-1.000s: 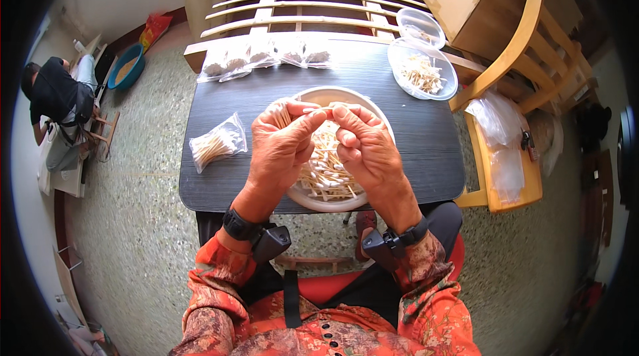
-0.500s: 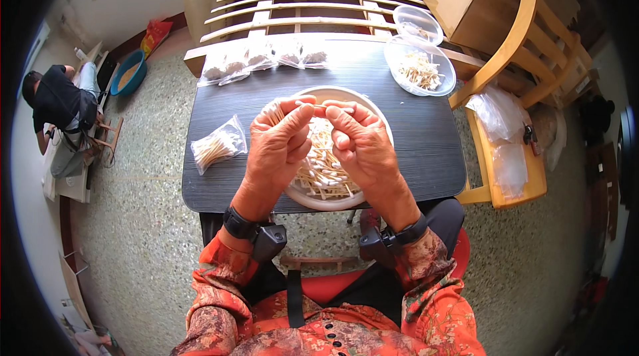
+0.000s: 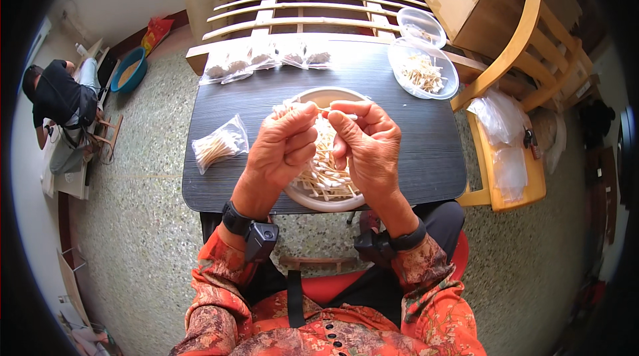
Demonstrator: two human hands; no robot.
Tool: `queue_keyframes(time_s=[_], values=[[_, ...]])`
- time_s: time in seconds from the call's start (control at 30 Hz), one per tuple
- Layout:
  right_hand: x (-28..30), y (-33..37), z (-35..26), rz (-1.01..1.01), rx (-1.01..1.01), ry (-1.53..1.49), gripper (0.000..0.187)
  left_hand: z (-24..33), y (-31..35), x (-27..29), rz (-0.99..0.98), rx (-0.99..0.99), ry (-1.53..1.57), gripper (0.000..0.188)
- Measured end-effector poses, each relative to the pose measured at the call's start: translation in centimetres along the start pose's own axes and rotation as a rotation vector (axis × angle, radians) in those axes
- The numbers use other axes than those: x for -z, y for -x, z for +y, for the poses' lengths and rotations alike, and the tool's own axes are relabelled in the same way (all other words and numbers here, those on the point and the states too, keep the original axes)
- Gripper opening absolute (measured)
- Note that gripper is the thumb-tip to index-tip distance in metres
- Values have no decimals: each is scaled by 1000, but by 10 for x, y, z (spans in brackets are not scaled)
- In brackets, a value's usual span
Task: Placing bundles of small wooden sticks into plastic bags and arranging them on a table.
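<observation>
Over a round white bowl (image 3: 318, 199) heaped with cotton swabs (image 3: 327, 176), my left hand (image 3: 283, 149) and my right hand (image 3: 367, 144) are held close together. The fingers of both hands pinch a small bundle of swabs (image 3: 324, 111) between them above the bowl's far rim. The bowl stands on a small dark table (image 3: 413, 143) in front of me. A clear bag of swabs (image 3: 217, 145) lies on the table to the left of my left hand.
Several filled clear bags (image 3: 263, 59) line the table's far edge. A clear round tub (image 3: 424, 69) with swabs and its lid stand at the far right. A wooden chair (image 3: 512, 123) holding plastic bags stands right. A person (image 3: 63, 106) sits far left on the floor.
Both hands stayed together over the bowl; the fingers shifted slightly while working the swabs pinched between them. Nothing else on the table moved.
</observation>
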State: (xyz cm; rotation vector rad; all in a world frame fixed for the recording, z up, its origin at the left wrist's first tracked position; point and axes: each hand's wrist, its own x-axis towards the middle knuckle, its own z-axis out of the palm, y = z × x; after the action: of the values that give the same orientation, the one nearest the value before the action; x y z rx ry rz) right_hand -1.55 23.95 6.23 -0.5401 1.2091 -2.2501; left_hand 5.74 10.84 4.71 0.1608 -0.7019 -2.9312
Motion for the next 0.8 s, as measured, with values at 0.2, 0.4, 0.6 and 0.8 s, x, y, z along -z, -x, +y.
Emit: queue_keyframes(time_s=[0.2,0.4,0.6,0.8], values=[[7,-2,2,-3,-29,-87,12,-9,4,-9,31,-169,-269,7],[11,-5,-7,-41,-277,-228,18,-16,5,-17,90,-314,-411,8],[10,-7,-5,8,-362,-303,19,-18,5,-15,96,-430,-480,11],[13,-4,-2,-111,-253,-142,22,-19,5,-18,119,-377,-435,13]])
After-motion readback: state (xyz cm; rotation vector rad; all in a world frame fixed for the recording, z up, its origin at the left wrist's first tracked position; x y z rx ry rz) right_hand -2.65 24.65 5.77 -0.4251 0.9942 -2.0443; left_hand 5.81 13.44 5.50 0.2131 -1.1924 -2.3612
